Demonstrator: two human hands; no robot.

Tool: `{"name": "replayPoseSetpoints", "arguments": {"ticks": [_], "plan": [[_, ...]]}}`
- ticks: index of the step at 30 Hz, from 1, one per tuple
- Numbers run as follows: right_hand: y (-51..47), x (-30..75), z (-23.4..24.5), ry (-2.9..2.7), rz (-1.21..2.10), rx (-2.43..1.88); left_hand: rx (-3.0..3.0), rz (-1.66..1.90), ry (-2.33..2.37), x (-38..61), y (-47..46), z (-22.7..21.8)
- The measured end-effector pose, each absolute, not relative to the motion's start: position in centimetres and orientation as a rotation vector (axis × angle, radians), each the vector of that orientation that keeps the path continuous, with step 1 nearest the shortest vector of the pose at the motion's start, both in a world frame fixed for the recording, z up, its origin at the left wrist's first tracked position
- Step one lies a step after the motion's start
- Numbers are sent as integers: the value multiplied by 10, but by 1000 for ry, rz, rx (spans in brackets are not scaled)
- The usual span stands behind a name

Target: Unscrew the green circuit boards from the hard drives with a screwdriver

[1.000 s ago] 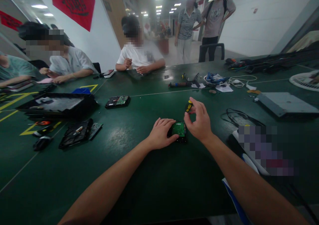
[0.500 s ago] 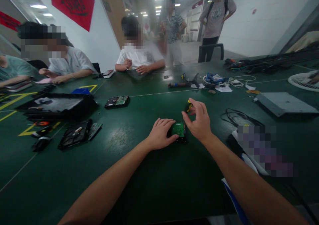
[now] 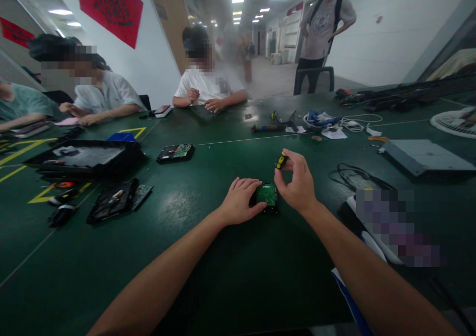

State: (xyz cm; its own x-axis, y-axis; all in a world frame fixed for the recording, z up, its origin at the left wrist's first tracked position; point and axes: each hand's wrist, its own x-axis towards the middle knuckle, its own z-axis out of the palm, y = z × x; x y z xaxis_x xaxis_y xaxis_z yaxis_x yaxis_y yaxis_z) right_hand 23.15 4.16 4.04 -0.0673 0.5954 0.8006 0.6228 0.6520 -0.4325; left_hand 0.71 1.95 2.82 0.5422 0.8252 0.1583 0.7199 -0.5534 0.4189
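Note:
On the green table in the head view lies a small black device with a green circuit board. My left hand steadies it from the left, with the fingers over its far edge and the thumb along the near side. Its left part is hidden under that hand. Just above and right of the board, my right hand pinches a black-and-yellow screwdriver between thumb and fingers. Its handle shows tilted, and I cannot make out its shaft.
A hard drive lies beyond my left hand. At left are a black tray and an opened black casing. To the right stand a grey metal box and black cables. Another person sits across.
The screwdriver handle has turned in my right hand, so more of its yellow-marked side shows. My left hand stays on the device. A standing person in stripes has gone from view.

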Motion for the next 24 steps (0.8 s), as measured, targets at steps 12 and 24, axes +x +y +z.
{"name": "replayPoseSetpoints", "arguments": {"ticks": [12, 24], "plan": [[40, 231, 44, -1781, -37, -961, 2486, 505, 1285, 8, 20, 27], [39, 231, 44, -1774, -63, -960, 2491, 494, 1280, 7, 19, 27]]}}
